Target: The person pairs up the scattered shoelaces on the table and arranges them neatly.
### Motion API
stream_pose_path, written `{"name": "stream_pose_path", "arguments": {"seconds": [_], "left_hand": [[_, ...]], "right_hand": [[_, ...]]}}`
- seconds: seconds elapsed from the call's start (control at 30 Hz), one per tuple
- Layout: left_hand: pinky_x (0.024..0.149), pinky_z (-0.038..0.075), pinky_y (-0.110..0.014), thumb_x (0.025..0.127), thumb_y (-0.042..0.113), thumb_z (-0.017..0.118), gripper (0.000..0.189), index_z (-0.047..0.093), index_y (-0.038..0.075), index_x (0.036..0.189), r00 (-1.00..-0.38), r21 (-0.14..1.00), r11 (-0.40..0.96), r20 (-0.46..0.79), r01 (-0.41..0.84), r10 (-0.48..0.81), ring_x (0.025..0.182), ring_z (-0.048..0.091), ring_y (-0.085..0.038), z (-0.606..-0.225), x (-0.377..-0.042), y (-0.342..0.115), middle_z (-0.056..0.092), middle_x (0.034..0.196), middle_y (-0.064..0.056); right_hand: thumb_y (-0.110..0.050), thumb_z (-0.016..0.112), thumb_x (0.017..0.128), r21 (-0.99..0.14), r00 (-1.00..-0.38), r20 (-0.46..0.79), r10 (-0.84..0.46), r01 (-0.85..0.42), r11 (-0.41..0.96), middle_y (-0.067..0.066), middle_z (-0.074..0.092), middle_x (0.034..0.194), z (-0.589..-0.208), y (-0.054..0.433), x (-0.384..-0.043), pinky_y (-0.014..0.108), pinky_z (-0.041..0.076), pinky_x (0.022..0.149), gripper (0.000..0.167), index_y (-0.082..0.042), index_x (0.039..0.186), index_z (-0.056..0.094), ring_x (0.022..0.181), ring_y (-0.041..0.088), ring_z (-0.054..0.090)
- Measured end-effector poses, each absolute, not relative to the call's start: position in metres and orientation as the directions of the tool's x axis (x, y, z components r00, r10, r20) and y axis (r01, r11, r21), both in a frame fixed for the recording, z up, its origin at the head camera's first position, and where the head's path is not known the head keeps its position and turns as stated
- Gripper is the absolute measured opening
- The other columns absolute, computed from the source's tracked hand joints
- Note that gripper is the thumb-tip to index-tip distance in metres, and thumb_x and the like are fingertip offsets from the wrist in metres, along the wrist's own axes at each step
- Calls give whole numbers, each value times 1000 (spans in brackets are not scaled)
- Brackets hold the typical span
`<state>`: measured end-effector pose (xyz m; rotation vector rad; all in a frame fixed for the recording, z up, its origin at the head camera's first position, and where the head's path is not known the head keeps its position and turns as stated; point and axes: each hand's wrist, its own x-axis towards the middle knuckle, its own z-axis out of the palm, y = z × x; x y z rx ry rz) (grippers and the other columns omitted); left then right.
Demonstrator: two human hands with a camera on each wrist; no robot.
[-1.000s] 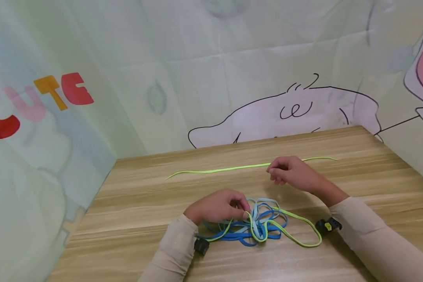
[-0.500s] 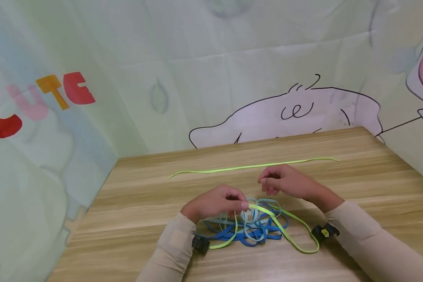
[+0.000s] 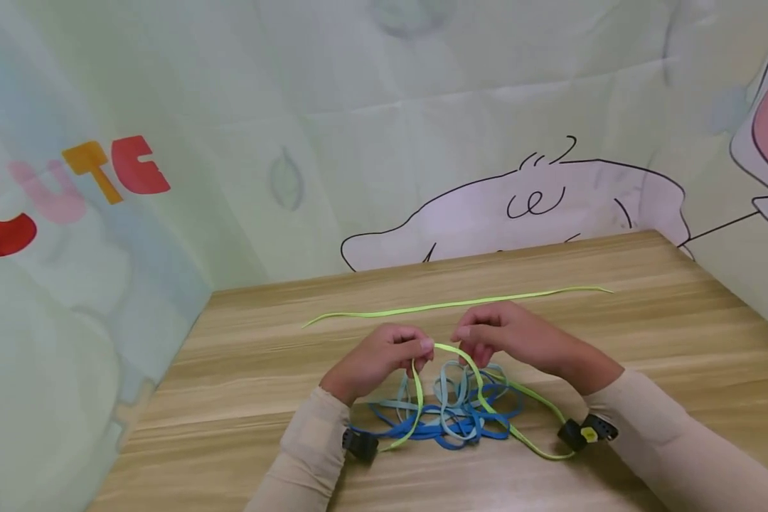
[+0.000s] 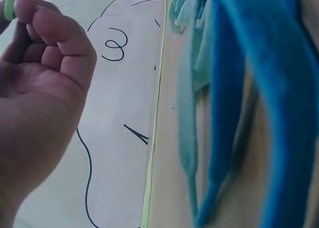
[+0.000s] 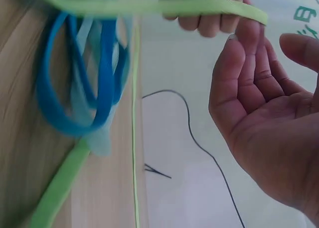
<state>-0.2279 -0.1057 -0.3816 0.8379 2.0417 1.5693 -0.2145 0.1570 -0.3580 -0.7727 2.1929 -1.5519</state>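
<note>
Nearest you, the green lace (image 3: 448, 348) runs in low bends across the table (image 3: 262, 370), on both sides of the heap of blue laces (image 4: 227, 78) and light blue laces (image 4: 187, 113). Above the heap your left hand (image 3: 380, 359) pinches this green lace; your right hand (image 3: 525, 338) is close beside it, fingers loosely bent, thumb apart, and appears to hold nothing. To free the lace well, I would pull slowly, keep the pinch firm, and let the other hand hold back any loop which wants to follow. Compared with half a second before, your left hand is higher and more to the left, and the right has come closer to it. Farther, the straight green lace (image 3: 435, 306) lies unchanged.
</note>
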Motion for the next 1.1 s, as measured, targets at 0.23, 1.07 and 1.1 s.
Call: {"name": "stream_pose_path", "arguments": {"seconds": [0.23,1.07,1.1], "left_hand": [[70,47,-27,106,25,51,43,59,-17,100,-763,974,147,40,175,645,75,54,-17,-381,-228,-109,58,79,-4],[66,45,-29,107,39,47,43,54,5,82,-835,996,39,43,77,549,67,48,-19,-383,-232,-116,49,74,-3],[66,44,-29,107,40,47,44,53,4,81,-840,997,28,51,78,540,67,48,-19,-383,-233,-116,48,74,-3]], "right_hand": [[-24,62,101,-950,-770,33,-637,-221,218,14,69,93,-352,154,-210,39,56,76,25,-4,116,66,81,30,65],[-19,61,100,-950,-785,19,-619,-207,234,13,63,89,-356,162,-216,40,52,80,27,-1,120,64,79,27,63],[-19,61,100,-948,-790,19,-613,-210,241,13,63,89,-356,162,-217,41,51,82,26,-2,119,64,79,28,63]]}}
